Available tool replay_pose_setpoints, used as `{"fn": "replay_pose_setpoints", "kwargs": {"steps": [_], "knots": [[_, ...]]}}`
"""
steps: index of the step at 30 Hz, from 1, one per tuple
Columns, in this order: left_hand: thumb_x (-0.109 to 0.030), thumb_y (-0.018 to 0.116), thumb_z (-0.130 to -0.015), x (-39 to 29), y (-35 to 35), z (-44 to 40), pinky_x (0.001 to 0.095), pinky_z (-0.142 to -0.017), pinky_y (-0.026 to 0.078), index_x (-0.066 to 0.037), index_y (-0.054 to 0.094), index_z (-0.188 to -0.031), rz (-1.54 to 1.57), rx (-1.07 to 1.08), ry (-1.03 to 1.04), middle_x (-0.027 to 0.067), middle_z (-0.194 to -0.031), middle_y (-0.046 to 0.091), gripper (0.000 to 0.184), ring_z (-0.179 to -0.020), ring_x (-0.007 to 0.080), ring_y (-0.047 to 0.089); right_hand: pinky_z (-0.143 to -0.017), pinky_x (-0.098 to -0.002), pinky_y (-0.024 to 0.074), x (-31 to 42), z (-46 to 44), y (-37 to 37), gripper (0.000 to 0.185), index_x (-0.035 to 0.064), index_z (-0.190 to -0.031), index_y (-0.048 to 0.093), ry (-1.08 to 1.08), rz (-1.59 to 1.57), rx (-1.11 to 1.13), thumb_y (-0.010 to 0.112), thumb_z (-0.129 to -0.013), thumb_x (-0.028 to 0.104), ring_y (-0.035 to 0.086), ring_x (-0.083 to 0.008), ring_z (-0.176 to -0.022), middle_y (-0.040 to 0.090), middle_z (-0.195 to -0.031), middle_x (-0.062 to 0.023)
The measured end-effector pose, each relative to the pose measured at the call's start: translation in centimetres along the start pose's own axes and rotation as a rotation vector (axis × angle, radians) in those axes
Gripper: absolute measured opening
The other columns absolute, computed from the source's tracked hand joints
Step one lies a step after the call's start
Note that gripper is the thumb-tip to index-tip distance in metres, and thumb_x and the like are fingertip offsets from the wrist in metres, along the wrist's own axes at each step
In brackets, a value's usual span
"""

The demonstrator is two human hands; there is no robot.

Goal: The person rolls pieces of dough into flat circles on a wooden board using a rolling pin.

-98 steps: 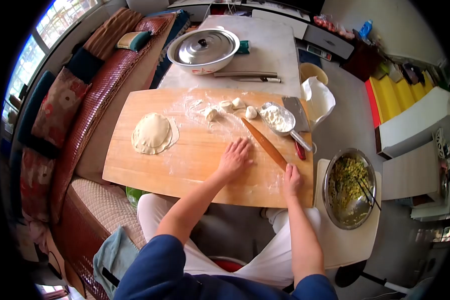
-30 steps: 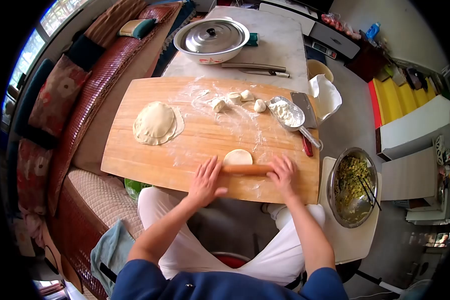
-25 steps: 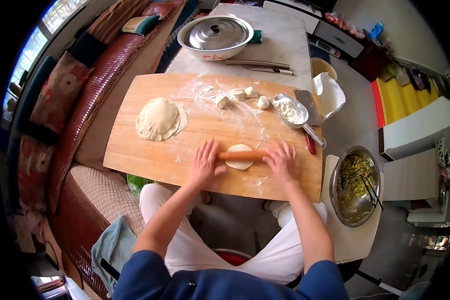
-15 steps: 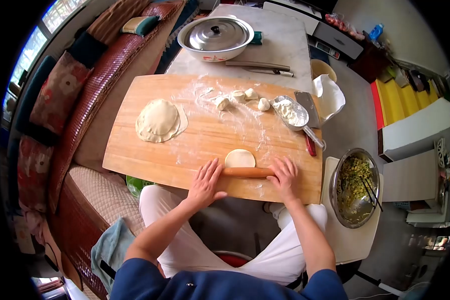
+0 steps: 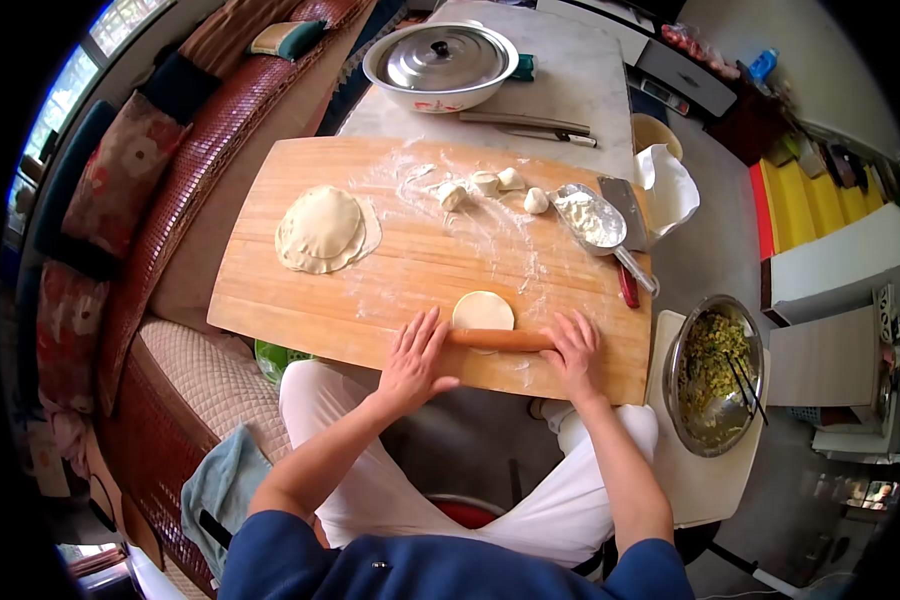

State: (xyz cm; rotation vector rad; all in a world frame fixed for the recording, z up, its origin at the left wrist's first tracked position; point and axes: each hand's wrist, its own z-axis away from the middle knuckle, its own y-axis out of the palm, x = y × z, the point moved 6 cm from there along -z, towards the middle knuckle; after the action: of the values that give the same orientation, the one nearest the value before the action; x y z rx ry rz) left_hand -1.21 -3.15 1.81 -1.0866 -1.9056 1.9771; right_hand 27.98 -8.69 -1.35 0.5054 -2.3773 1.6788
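Note:
A wooden rolling pin (image 5: pixel 500 341) lies crosswise near the front edge of the wooden board (image 5: pixel 255 290), over the near part of a round dough wrapper (image 5: pixel 483 309). My left hand (image 5: pixel 416 362) holds the pin's left end under it, fingers stretched forward and thumb out to the side. At the right end, my right hand (image 5: pixel 574 355) holds the pin the same way. Both palms hide the pin's ends. A stack of flat wrappers (image 5: pixel 320 230) lies on the board's left. Several small dough pieces (image 5: pixel 485 183) sit toward the back amid scattered flour.
A metal scoop of flour (image 5: pixel 590 220) lies beside a cleaver (image 5: pixel 625 210) at the board's right. Behind are a knife (image 5: pixel 545 133) and a lidded basin (image 5: pixel 440 100). On the right, a steel bowl (image 5: pixel 674 385) holds chopped filling and chopsticks.
The rolling pin has moved slightly forward onto the wrapper, and a sliver of dough now shows on its near side. The whole view has shifted a little.

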Motion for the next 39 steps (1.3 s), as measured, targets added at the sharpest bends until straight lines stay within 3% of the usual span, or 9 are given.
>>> {"fn": "replay_pose_setpoints", "kwargs": {"steps": [3, 8, 14, 23, 27, 30, 33, 34, 39], "knots": [[-0.054, 0.069, -0.081, 2.3, 0.8, -0.6, 0.05, -0.121, 0.02, -0.005, 0.031, -0.153, 0.007, -0.079, -0.044, 0.018, -0.161, 0.027, 0.095, -0.149, 0.0363, 0.023, -0.115, -0.056, 0.0275, 2.7, -3.6, -1.1, 0.034, 0.0225, -0.113, 0.072, -0.001, 0.027, 0.022, 0.075, -0.082, 0.033, 0.041, -0.0338, -0.137, 0.057, -0.141, -0.0007], [-0.052, 0.067, -0.085, 5.7, -0.2, -8.6, 0.0496, -0.12, 0.023, -0.003, 0.032, -0.152, -0.006, -0.131, -0.261, 0.0195, -0.161, 0.027, 0.09, -0.148, 0.0375, 0.026, -0.115, -0.0554, 0.0263, -0.3, -8.6, 1.1, 0.03, 0.0217, -0.113, 0.072, 0.059, -0.03, 0.014, 0.072, -0.086, 0.033, 0.04, -0.034, -0.138, 0.057, -0.141, -0.0002], [-0.058, 0.069, -0.078, -1.6, 0.7, 2.4, 0.0528, -0.12, 0.022, -0.002, 0.028, -0.154, 0.047, 0.037, -0.041, 0.0211, -0.161, 0.025, 0.103, -0.149, 0.0393, 0.023, -0.115, -0.0546, 0.0265, 0.6, 0.0, -0.9, 0.031, 0.024, -0.113, 0.073, -0.002, -0.03, 0.103, 0.073, -0.084, 0.035, 0.038, -0.0347, -0.14, 0.055, -0.143, -0.0015], [-0.049, 0.064, -0.088, 6.2, -0.5, -8.6, 0.0467, -0.12, 0.025, 0.0, 0.033, -0.151, 0.031, -0.181, -0.283, 0.019, -0.16, 0.028, 0.086, -0.147, 0.0384, 0.026, -0.116, -0.0552, 0.0255, 0.2, -8.3, 1.2, 0.033, 0.0269, -0.116, 0.071, 0.082, -0.024, 0.061, 0.073, -0.084, 0.035, 0.038, -0.0312, -0.14, 0.054, -0.144, -0.0013], [-0.05, 0.069, -0.084, 1.3, 0.8, -1.7, 0.0464, -0.12, 0.025, -0.002, 0.032, -0.152, 0.074, -0.081, -0.048, 0.0179, -0.16, 0.029, 0.091, -0.148, 0.0377, 0.026, -0.116, -0.0554, 0.025, -1.8, -2.5, 1.2, 0.038, 0.0277, -0.119, 0.069, 0.027, -0.048, 0.045, 0.076, -0.081, 0.034, 0.039, -0.03, -0.14, 0.052, -0.146, 0.0001], [-0.051, 0.073, -0.079, -1.9, 0.3, 3.2, 0.0509, -0.12, 0.023, -0.005, 0.03, -0.154, 0.074, 0.088, -0.022, 0.0176, -0.161, 0.026, 0.098, -0.148, 0.0388, 0.025, -0.113, -0.0559, 0.027, 2.1, -0.1, -1.5, 0.045, 0.0277, -0.121, 0.068, -0.043, 0.043, 0.058, 0.078, -0.078, 0.031, 0.045, -0.0283, -0.134, 0.056, -0.14, 0.0013], [-0.051, 0.072, -0.08, 2.2, 1.3, 0.2, 0.0513, -0.12, 0.023, -0.006, 0.031, -0.154, -0.016, -0.036, -0.124, 0.0169, -0.161, 0.025, 0.096, -0.148, 0.0398, 0.024, -0.107, -0.0566, 0.0315, 4.3, -4.3, -2.2, 0.049, 0.0267, -0.122, 0.067, -0.091, 0.046, 0.045, 0.08, -0.075, 0.03, 0.052, -0.0264, -0.122, 0.06, -0.126, 0.0009], [-0.048, 0.07, -0.084, 3.4, 0.4, -1.8, 0.0513, -0.119, 0.023, -0.005, 0.03, -0.154, -0.033, -0.104, -0.134, 0.0168, -0.161, 0.026, 0.091, -0.148, 0.0402, 0.024, -0.099, -0.0509, 0.037, 4.9, -6.3, -2.5, 0.047, 0.0253, -0.12, 0.068, -0.082, 0.031, 0.049, 0.081, -0.075, 0.029, 0.055, -0.0252, -0.11, 0.06, -0.111, -0.0008], [-0.037, 0.068, -0.091, 6.6, -2.2, -9.8, 0.0506, -0.118, 0.025, -0.005, 0.032, -0.152, -0.047, -0.31, -0.339, 0.0186, -0.16, 0.028, 0.078, -0.145, 0.041, 0.027, -0.092, -0.0405, 0.0429, 1.5, -9.1, 1.3, 0.04, 0.02, -0.118, 0.068, 0.085, 0.003, 0.04, 0.078, -0.081, 0.032, 0.061, -0.0265, -0.103, 0.065, -0.105, -0.0055]]}}
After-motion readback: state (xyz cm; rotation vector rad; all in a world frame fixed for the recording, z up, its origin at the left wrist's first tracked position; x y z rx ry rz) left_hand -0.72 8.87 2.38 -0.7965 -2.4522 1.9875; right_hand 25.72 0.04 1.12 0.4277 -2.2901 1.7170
